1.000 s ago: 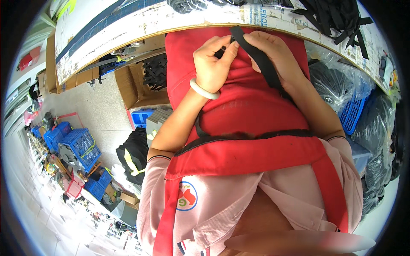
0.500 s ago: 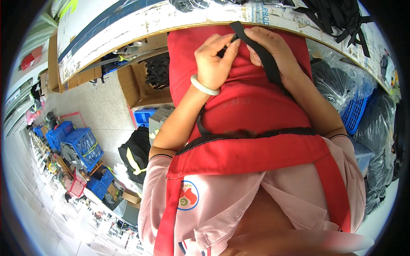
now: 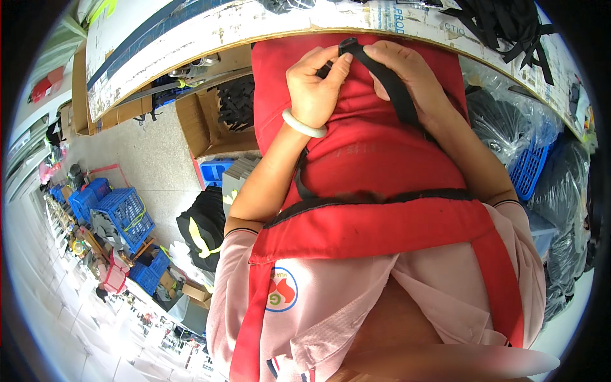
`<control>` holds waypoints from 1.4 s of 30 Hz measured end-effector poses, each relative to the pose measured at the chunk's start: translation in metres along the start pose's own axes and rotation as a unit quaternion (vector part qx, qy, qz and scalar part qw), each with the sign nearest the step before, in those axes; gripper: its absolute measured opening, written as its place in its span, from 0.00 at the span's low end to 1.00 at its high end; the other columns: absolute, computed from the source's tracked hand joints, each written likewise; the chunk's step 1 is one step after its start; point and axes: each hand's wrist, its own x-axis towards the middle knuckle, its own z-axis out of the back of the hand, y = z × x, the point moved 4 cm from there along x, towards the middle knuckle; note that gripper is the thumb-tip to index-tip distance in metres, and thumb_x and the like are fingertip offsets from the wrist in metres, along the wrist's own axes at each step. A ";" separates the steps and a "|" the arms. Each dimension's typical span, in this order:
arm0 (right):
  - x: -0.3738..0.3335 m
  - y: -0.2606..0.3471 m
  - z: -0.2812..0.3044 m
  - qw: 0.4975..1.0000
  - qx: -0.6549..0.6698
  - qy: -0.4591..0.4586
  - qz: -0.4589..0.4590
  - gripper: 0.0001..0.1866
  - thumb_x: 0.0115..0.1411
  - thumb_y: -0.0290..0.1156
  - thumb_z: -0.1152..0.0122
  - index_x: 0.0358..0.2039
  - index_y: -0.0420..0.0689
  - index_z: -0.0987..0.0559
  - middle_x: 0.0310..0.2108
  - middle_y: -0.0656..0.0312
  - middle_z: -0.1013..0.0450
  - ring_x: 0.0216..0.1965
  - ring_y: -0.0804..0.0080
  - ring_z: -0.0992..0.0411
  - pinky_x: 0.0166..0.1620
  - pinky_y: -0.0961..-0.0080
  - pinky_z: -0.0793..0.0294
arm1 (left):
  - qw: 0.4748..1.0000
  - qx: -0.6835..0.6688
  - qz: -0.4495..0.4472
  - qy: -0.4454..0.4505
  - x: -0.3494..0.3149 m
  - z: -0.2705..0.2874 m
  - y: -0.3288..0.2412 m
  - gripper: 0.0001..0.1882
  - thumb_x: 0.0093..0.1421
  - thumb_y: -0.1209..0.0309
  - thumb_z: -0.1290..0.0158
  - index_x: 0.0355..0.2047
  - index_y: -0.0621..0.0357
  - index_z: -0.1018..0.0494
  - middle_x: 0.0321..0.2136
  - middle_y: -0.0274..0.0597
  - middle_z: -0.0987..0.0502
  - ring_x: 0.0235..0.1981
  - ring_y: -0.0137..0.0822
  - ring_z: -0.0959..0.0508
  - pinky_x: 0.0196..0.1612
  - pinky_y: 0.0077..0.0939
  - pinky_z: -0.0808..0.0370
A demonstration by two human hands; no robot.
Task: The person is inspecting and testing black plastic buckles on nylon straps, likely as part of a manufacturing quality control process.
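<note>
Over my lap, which a red apron (image 3: 375,159) covers, I hold a flat black strap (image 3: 389,83). My left hand (image 3: 315,86), with a pale bangle on its wrist, pinches the strap's folded end between thumb and fingers. My right hand (image 3: 407,73) grips the same strap just to the right, and the strap runs under that hand toward my right forearm. Both hands sit close to the front edge of a worn white worktable (image 3: 210,38).
A heap of black straps (image 3: 503,25) lies on the table at the upper right. Cardboard boxes (image 3: 203,127) with black pieces stand under the table. Blue crates (image 3: 124,219) sit on the floor at left, another blue crate (image 3: 525,169) and dark plastic bags (image 3: 503,127) at right.
Both hands have shifted slightly toward the table edge. The strap's end, which stood up between the fingers, is now folded over and pinched by my left hand.
</note>
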 end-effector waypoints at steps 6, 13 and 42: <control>-0.003 0.004 -0.007 1.000 0.004 0.005 0.016 0.09 0.61 0.34 0.43 0.29 0.44 0.22 0.22 0.74 0.31 0.21 0.91 0.39 0.23 0.92 0.43 | 0.979 -0.149 0.139 -0.006 -0.005 -0.006 0.003 0.05 0.58 0.77 0.44 0.35 0.65 0.22 0.19 0.33 0.26 0.15 0.20 0.32 0.17 0.13 0.37; -0.002 0.003 -0.005 1.000 0.011 0.017 -0.012 0.09 0.61 0.35 0.43 0.29 0.43 0.22 0.23 0.74 0.31 0.22 0.91 0.39 0.24 0.91 0.43 | 0.982 -0.138 0.129 -0.008 -0.005 -0.006 0.002 0.05 0.59 0.76 0.45 0.35 0.65 0.23 0.18 0.32 0.26 0.13 0.19 0.33 0.14 0.12 0.38; -0.010 0.029 -0.016 0.933 -0.256 -0.027 0.252 0.07 0.61 0.29 0.43 0.37 0.39 0.23 0.22 0.67 0.30 0.21 0.85 0.31 0.23 0.88 0.31 | 0.943 -0.255 0.211 0.026 0.000 0.007 0.000 0.09 0.58 0.75 0.44 0.35 0.71 0.24 0.24 0.46 0.22 0.19 0.29 0.25 0.16 0.17 0.29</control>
